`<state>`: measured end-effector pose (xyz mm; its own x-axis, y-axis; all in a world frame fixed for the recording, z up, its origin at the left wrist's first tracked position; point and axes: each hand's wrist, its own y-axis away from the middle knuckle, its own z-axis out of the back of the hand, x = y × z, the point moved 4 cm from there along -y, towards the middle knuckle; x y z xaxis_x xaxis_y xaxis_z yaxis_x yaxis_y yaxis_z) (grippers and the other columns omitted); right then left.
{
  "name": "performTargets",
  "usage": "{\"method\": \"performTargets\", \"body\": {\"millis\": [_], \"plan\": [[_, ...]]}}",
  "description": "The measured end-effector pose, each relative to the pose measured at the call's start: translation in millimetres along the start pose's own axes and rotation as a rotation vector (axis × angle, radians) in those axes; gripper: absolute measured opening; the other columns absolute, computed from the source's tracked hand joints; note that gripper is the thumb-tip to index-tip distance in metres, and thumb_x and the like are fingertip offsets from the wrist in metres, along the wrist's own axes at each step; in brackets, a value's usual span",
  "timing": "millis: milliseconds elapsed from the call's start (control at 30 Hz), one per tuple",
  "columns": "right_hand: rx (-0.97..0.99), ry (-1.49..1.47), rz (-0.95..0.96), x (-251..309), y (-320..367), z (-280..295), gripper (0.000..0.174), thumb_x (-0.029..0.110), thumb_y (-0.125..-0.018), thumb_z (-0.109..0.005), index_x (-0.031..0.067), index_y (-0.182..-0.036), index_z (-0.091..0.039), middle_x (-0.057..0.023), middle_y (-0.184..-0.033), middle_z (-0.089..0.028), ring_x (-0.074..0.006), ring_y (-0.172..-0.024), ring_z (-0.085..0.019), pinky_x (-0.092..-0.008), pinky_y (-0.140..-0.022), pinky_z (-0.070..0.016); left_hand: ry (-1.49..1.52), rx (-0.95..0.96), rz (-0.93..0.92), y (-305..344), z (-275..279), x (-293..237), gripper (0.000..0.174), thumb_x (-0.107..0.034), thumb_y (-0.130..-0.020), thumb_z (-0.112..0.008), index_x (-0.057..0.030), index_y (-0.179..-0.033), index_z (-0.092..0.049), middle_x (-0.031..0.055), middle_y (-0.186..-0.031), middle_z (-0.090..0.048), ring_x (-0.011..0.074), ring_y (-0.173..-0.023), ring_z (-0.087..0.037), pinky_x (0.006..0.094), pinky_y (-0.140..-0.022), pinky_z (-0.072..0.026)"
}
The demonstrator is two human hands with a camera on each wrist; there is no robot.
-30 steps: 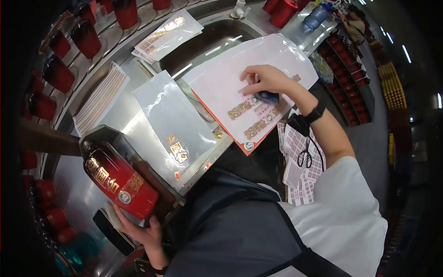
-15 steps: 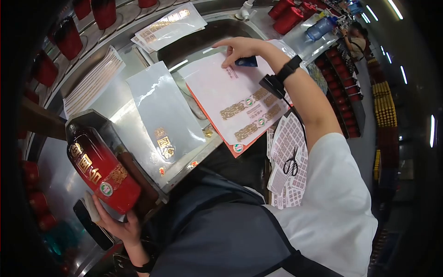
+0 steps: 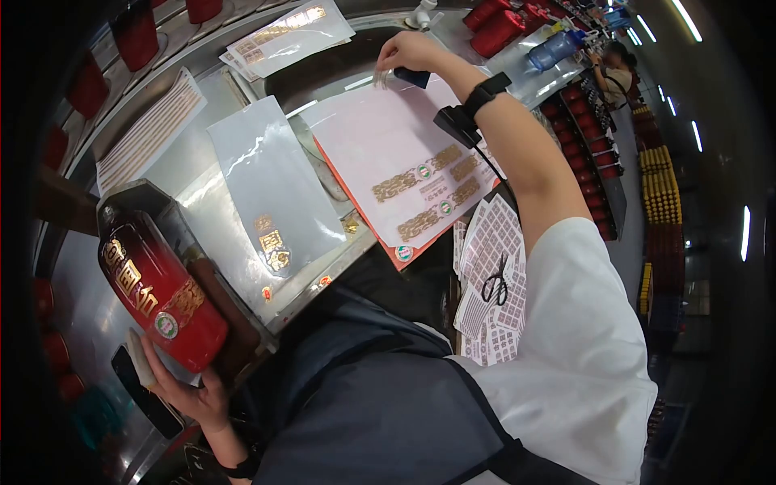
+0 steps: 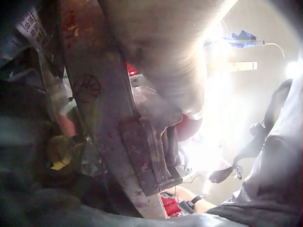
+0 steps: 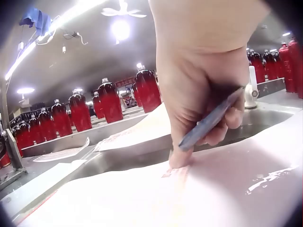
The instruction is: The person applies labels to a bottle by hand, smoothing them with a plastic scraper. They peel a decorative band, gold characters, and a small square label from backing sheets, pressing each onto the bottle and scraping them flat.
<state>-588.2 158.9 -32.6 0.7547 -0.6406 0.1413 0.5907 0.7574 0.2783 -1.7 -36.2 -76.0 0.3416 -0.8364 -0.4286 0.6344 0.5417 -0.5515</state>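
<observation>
My right hand [image 3: 414, 53] is over the far edge of a large white backing sheet [image 3: 356, 121], fingers bent downward. A flat blue piece [image 5: 210, 123], like a scraper, is held in its curled fingers; a fingertip touches the sheet beside a small pinkish printed label [image 5: 171, 171]. Gold ornate strips with green-and-white round seals [image 3: 424, 171] lie on the sheet's near part. My left hand [image 3: 192, 398] is at the base of a red-and-black bottle [image 3: 162, 295], its straight fingers along the side. Gold characters, a gold band and a round seal decorate the bottle, which leans on a dark cradle [image 3: 242, 343].
A grey sheet with gold lettering [image 3: 271, 182] lies on the metal counter, beside striped sheets [image 3: 153, 129] and a sink [image 3: 307, 77]. Black scissors [image 3: 495, 283] rest on label sheets at right. A phone [image 3: 149, 392] is by the left hand. Red bottles [image 5: 111, 101] line the back.
My right hand has moved away from the gold strips to the sheet's far edge, with the blue piece in it. My left hand stays at the bottle's base, and the head view has shifted slightly.
</observation>
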Motion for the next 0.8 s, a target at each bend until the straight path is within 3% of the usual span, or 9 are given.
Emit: {"method": "performTargets", "body": {"millis": [67,100,233,333,367,433,500,633,800], "plan": [[-0.232,0.016,-0.066,18.5,16.1,19.1,0.022,0.035,-0.078,-0.074,0.0193,-0.093,-0.078,-0.0033,-0.087,-0.074,-0.0208,-0.083,-0.069,-0.0352,-0.073,-0.0526,0.003,0.008,0.012,-0.9,0.4,0.3,0.086,-0.058,-0.089,-0.057,0.0035,-0.145,-0.038,0.0266,-0.149,-0.039,0.0422,-0.137,-0.039,0.0485,-0.111,-0.0312],[-0.233,0.015,-0.06,35.2,24.6,23.7,0.022,0.035,-0.078,-0.074,0.0193,-0.093,-0.078,-0.0033,-0.087,-0.074,-0.0208,-0.083,-0.069,-0.0352,-0.073,-0.0526,0.079,0.032,0.026,-2.2,-0.5,0.5,0.088,-0.058,-0.087,-0.061,0.003,-0.147,-0.036,0.0257,-0.15,-0.038,0.041,-0.137,-0.039,0.0481,-0.111,-0.0314],[-0.427,0.001,0.3,134.3,78.7,25.0,0.02,0.035,-0.081,-0.072,0.0173,-0.09,-0.077,-0.0063,-0.086,-0.069,-0.0273,-0.081,-0.067,-0.0378,-0.07,-0.052,0.371,0.072,0.146,-4.7,-11.4,-0.6,0.094,-0.053,-0.085,-0.067,0.0005,-0.152,-0.028,0.0207,-0.15,-0.037,0.0322,-0.132,-0.045,0.0433,-0.108,-0.0365],[-0.326,-0.156,0.555,223.0,127.5,5.9,0.013,0.028,-0.082,-0.071,0.0163,-0.086,-0.075,-0.0071,-0.084,-0.064,-0.0287,-0.079,-0.065,-0.0374,-0.068,-0.0514,0.579,0.099,0.189,-10.3,-14.3,-4.6,0.094,-0.025,-0.079,-0.079,-0.0015,-0.153,-0.025,0.017,-0.144,-0.039,0.0293,-0.133,-0.045,0.0397,-0.107,-0.0394],[-0.249,-0.241,0.629,251.3,144.1,-1.8,0.01,0.024,-0.082,-0.071,0.0154,-0.085,-0.074,-0.007,-0.084,-0.063,-0.0283,-0.079,-0.065,-0.0366,-0.068,-0.0515,0.714,0.112,0.335,-3.7,-20.2,-0.4,0.111,-0.04,-0.07,-0.088,-0.0003,-0.152,-0.024,0.0188,-0.15,-0.029,0.0317,-0.137,-0.036,0.0447,-0.112,-0.0362],[-0.154,-0.438,0.742,302.8,173.5,-14.3,0.007,0.018,-0.082,-0.072,0.0136,-0.087,-0.073,-0.0052,-0.084,-0.062,-0.0268,-0.077,-0.064,-0.0349,-0.069,-0.052,0.426,0.157,0.14,-11.6,-11.5,0.2,0.106,-0.035,-0.069,-0.088,0.0001,-0.15,-0.029,0.0226,-0.148,-0.035,0.037,-0.135,-0.039,0.0455,-0.11,-0.0357],[-0.044,-0.647,0.871,343.2,192.1,-21.5,0.01,0.004,-0.078,-0.077,0.006,-0.088,-0.073,-0.0063,-0.089,-0.063,-0.0228,-0.076,-0.064,-0.0317,-0.065,-0.051,0.429,0.159,0.144,-17.7,-7.0,-3.3,0.101,-0.03,-0.071,-0.085,0.0004,-0.149,-0.031,0.0235,-0.146,-0.038,0.0379,-0.135,-0.039,0.0452,-0.11,-0.0348],[0.124,-0.909,0.845,387.2,198.5,-30.3,0.012,0.002,-0.079,-0.077,0.0052,-0.09,-0.074,-0.0078,-0.089,-0.064,-0.0199,-0.08,-0.063,-0.0296,-0.071,-0.0499,0.553,0.179,0.173,-22.5,-1.7,-6.6,0.1,-0.027,-0.072,-0.084,-0.0008,-0.151,-0.029,0.0229,-0.146,-0.039,0.0381,-0.133,-0.042,0.0444,-0.111,-0.0339],[-0.008,-1.029,0.596,382.5,184.5,-67.1,0.009,0.004,-0.083,-0.073,0.0016,-0.091,-0.072,-0.0072,-0.085,-0.064,-0.014,-0.076,-0.061,-0.0267,-0.069,-0.0481,0.61,0.231,0.17,-28.2,9.0,-9.5,0.103,-0.03,-0.071,-0.085,-0.0002,-0.151,-0.028,0.0229,-0.146,-0.038,0.0369,-0.136,-0.04,0.0432,-0.113,-0.0312]]}}
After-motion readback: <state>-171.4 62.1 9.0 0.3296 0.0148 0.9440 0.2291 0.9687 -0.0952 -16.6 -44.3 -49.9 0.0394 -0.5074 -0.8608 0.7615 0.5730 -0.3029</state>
